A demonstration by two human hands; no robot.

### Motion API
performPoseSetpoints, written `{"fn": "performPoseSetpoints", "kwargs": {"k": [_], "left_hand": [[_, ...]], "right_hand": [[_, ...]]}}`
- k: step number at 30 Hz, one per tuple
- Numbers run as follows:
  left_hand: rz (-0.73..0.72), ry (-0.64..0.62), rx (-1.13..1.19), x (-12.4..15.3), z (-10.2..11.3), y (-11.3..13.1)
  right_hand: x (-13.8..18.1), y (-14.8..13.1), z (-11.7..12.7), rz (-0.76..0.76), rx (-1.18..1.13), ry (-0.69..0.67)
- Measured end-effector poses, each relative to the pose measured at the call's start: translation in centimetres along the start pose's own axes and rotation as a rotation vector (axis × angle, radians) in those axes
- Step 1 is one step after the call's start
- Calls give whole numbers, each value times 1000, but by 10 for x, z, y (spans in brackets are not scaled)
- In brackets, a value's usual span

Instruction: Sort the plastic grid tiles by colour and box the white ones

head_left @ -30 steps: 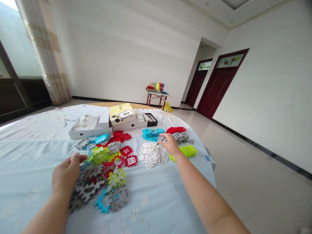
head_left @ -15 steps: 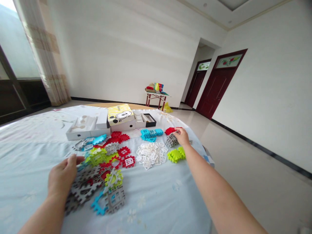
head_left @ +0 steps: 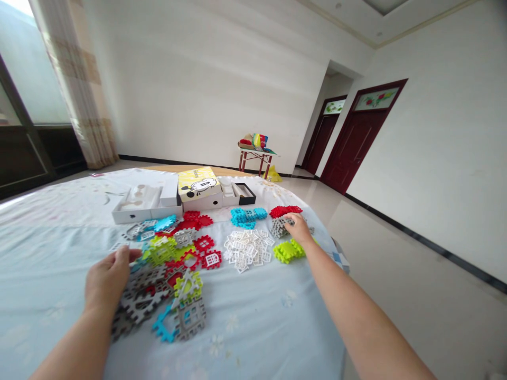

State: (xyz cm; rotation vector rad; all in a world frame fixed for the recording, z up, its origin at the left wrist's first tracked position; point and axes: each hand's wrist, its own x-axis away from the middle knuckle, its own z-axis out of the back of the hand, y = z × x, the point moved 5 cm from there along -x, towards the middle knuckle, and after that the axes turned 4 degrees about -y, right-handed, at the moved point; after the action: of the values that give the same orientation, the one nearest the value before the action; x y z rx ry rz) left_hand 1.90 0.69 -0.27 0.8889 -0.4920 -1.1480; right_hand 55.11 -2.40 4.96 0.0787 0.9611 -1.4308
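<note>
Inside a room with white walls (head_left: 198,79), two dark red doors (head_left: 362,134) at far right and a patterned curtain (head_left: 77,89) at far left, across a table laid with a pale blue flowered cloth (head_left: 253,322). Reaching over the right side with the right hand (head_left: 299,228), with fingertips close together at a pile of grey pieces (head_left: 279,227); impossible to tell whether gripping one. Set just nearer than a pile of red pieces (head_left: 285,211) and just farther than a pile of lime green pieces (head_left: 289,252). To the left, with loose white frames (head_left: 247,248) in a heap, and beyond them with a pile of blue pieces (head_left: 246,215). Poised over the left side with the left hand (head_left: 106,277), with thumb and fingers narrowed at the left edge of a mixed heap of toothed pieces (head_left: 160,252); too hidden to tell if holding any. Lined along the far side with an open white box (head_left: 127,216), a yellow box (head_left: 196,182) with a cartoon face and a black-rimmed tray (head_left: 247,200). Backed by a small table (head_left: 249,152) near the far wall, with a yellow bag (head_left: 273,174) just beside it.
</note>
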Motion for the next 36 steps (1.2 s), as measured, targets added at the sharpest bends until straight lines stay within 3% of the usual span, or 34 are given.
{"fn": "performPoseSetpoints", "kwargs": {"k": [6, 12, 16, 21, 27, 32, 36], "left_hand": [[-22, 1, 45, 5, 0, 3], [-36, -16, 66, 4, -2, 2], [-38, -21, 89, 5, -1, 3], [-23, -18, 96, 7, 0, 3], [-26, 16, 97, 6, -3, 1], [-31, 19, 111, 6, -2, 2], [-29, 23, 114, 7, -2, 3]], "right_hand": [[10, -59, -22, 94, -83, -75], [48, -149, -83, 249, -202, -410], [67, -190, -112, 392, -112, -572], [72, -199, -125, 403, 8, -645], [79, -208, -114, 448, -32, -689], [75, -217, -96, 407, -144, -636], [70, -209, -101, 321, -175, -609]]}}
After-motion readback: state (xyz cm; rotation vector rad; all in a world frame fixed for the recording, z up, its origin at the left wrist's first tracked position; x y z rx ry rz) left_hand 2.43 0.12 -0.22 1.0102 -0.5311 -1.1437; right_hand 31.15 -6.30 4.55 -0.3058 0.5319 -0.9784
